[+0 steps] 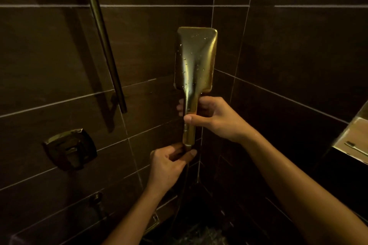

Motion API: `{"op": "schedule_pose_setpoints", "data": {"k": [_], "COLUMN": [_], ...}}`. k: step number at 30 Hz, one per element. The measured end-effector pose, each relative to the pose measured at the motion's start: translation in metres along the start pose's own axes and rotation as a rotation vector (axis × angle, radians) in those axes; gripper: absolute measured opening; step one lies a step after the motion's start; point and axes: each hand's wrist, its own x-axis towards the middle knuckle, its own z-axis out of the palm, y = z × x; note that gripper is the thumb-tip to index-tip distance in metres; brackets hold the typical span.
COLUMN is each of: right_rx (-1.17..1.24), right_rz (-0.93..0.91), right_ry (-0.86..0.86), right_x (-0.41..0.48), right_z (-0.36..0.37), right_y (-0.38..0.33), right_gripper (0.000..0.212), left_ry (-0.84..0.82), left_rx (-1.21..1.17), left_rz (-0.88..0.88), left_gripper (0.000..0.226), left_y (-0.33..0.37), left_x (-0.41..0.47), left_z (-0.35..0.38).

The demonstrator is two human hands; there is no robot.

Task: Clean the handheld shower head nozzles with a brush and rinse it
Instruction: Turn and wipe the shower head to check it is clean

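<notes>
A gold, rectangular handheld shower head (196, 59) stands upright in the middle of the view, its back towards me and dotted with water drops; the nozzle face is hidden. My right hand (211, 117) is wrapped around the handle just below the head. My left hand (169, 167) grips the bottom end of the handle, where the dark hose (182, 195) joins and drops down. No brush is in view.
Dark brown tiled walls meet in a corner behind the shower head. A metal riser rail (103, 40) runs down the left wall, with a square valve handle (69, 148) below it. A lit wall niche (352, 137) sits at the right edge. The floor below is dark.
</notes>
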Motion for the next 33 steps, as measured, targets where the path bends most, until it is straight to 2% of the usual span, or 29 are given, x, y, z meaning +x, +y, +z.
{"op": "schedule_pose_setpoints", "data": {"k": [3, 6, 8, 11, 13, 15, 21, 23, 26, 28, 30, 33], "right_rx": [-0.17, -0.324, -0.3, -0.068, 0.068, 0.096, -0.109, -0.079, 0.151, 0.227, 0.191, 0.019], "right_rz": [-0.038, -0.085, -0.065, 0.022, 0.059, 0.062, -0.025, -0.006, 0.096, 0.119, 0.096, 0.004], "right_ry": [0.158, 0.252, 0.184, -0.016, -0.083, -0.05, 0.146, 0.086, -0.107, -0.144, -0.077, 0.144], "right_x": [0.002, 0.003, 0.004, 0.007, 0.007, 0.009, 0.008, 0.006, 0.005, 0.004, 0.004, 0.003], "right_z": [0.01, 0.017, 0.011, -0.003, -0.008, -0.009, -0.002, -0.003, -0.005, -0.006, -0.005, 0.001], "right_y": [0.003, 0.004, 0.002, -0.002, -0.002, -0.002, 0.002, 0.002, 0.001, 0.001, 0.002, 0.005], "right_gripper": [0.024, 0.029, 0.031, 0.033, 0.04, 0.038, 0.035, 0.039, 0.053, 0.053, 0.046, 0.032], "left_ry": [0.048, 0.054, 0.03, 0.004, -0.019, -0.03, -0.006, -0.014, -0.022, -0.022, -0.016, -0.021], "left_rx": [0.018, 0.027, -0.003, -0.03, -0.032, -0.034, -0.015, -0.039, -0.087, -0.092, -0.095, -0.061], "left_rz": [-0.014, -0.026, -0.028, -0.034, -0.024, -0.012, -0.032, -0.048, -0.05, -0.049, -0.051, -0.023], "left_gripper": [0.02, 0.025, 0.016, 0.012, 0.013, 0.014, 0.008, 0.011, 0.009, 0.01, 0.011, 0.009], "left_y": [0.003, 0.004, 0.001, -0.002, -0.002, -0.001, -0.003, -0.002, -0.001, -0.002, -0.002, -0.003], "left_x": [0.001, 0.001, 0.001, 0.003, 0.003, 0.003, 0.001, 0.0, 0.0, 0.001, 0.001, 0.002], "left_z": [0.003, 0.004, 0.002, -0.003, -0.004, -0.003, 0.0, 0.001, 0.002, 0.003, 0.004, 0.006]}}
